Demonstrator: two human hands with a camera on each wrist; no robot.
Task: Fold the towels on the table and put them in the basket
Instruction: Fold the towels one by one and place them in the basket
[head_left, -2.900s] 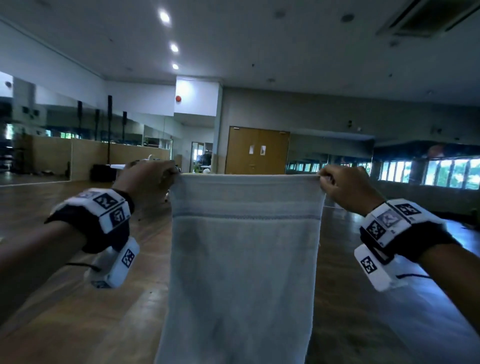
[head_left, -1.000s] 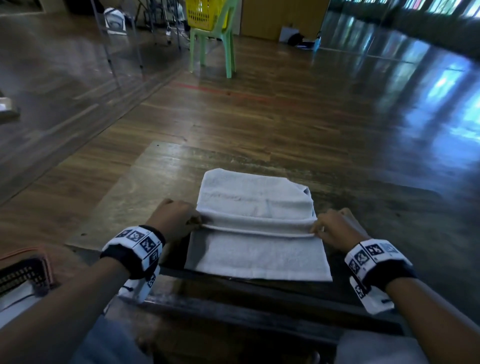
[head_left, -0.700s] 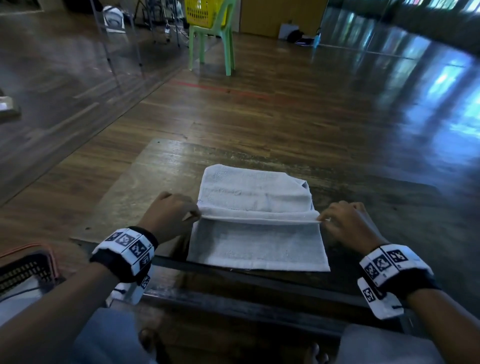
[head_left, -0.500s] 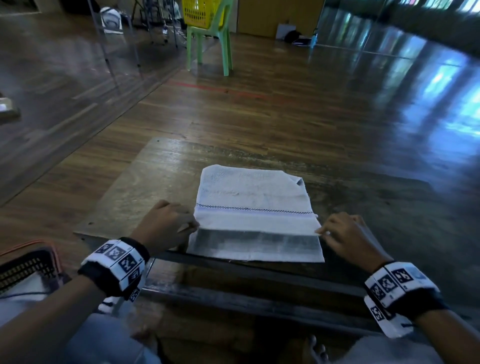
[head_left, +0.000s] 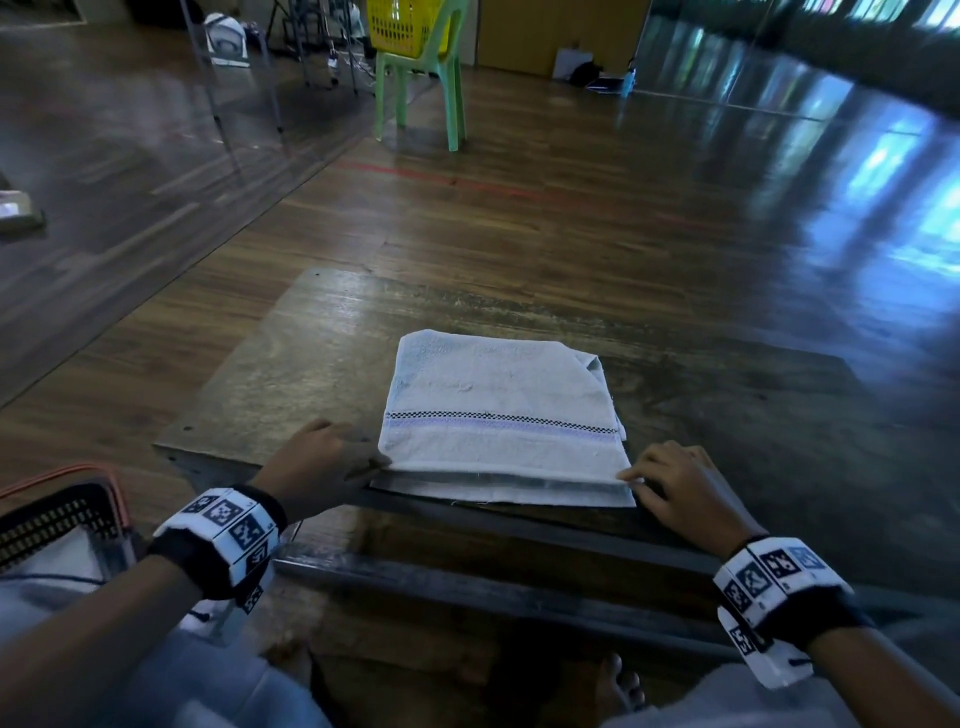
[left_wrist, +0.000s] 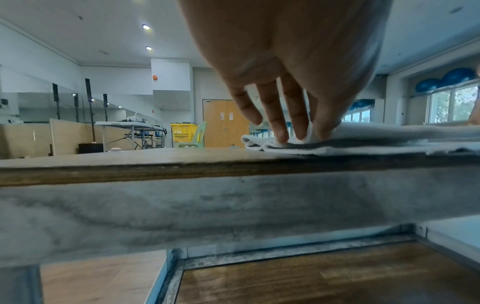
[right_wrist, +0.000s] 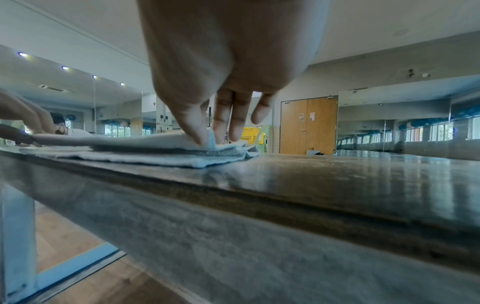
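- My left hand (head_left: 324, 462) pinches the near left corner of the towel (head_left: 498, 410), and my right hand (head_left: 680, 486) pinches the near right corner.
- I think this fold is almost done: the top layer lies nearly over the bottom edge.
- The towel is soft, fluffy and pale, with a checked stripe, lying flat on the hard, worn wooden table (head_left: 291, 364).
- Still left, I think: more folding, then into the dark mesh basket (head_left: 52, 514) beside my left arm.
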